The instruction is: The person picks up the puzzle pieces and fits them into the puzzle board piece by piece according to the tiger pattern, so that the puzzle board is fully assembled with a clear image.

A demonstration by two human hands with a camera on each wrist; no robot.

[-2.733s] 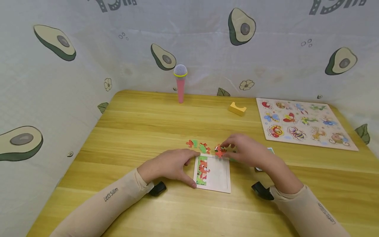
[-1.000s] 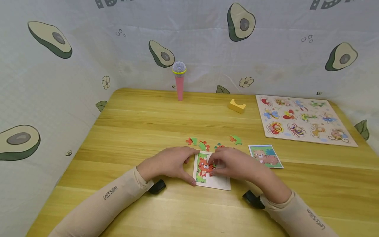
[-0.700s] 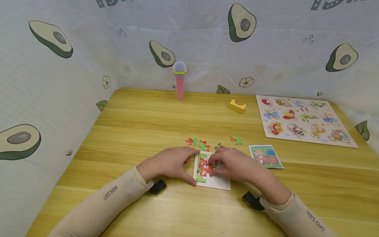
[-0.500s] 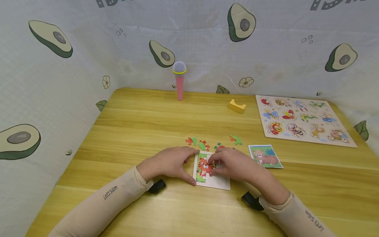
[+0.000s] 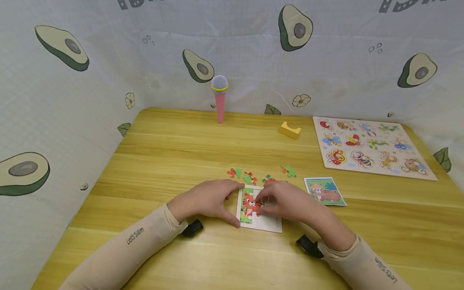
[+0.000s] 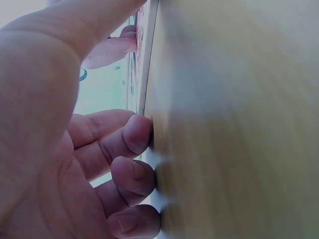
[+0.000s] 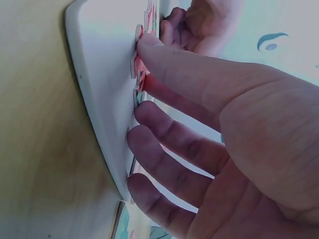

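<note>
In the head view a puzzle tray (image 5: 271, 226) lies flat, with joined pieces of an orange tiger (image 5: 248, 203) along its left side. My left hand (image 5: 208, 199) spreads thumb and index finger to the tray's two left corners; the left wrist view shows its other fingers bent against the table. My right hand (image 5: 290, 201) pinches an orange tiger puzzle piece (image 5: 258, 204) between thumb and index finger, down in the tray beside the joined ones. In the right wrist view that thumb (image 7: 154, 47) touches the pieces, and the remaining fingertips rest on the tray.
Loose puzzle pieces (image 5: 250, 177) lie just behind the tray, one green piece (image 5: 288, 170) farther right. A tiger picture card (image 5: 325, 191) sits right of my right hand. Behind are a pink microphone (image 5: 220, 100), a yellow block (image 5: 290, 130) and an insect board (image 5: 375, 147).
My right hand has carried the tiger piece from behind the tray into it, uncovering the picture card and green piece. Over the last second both hands stay almost still.
</note>
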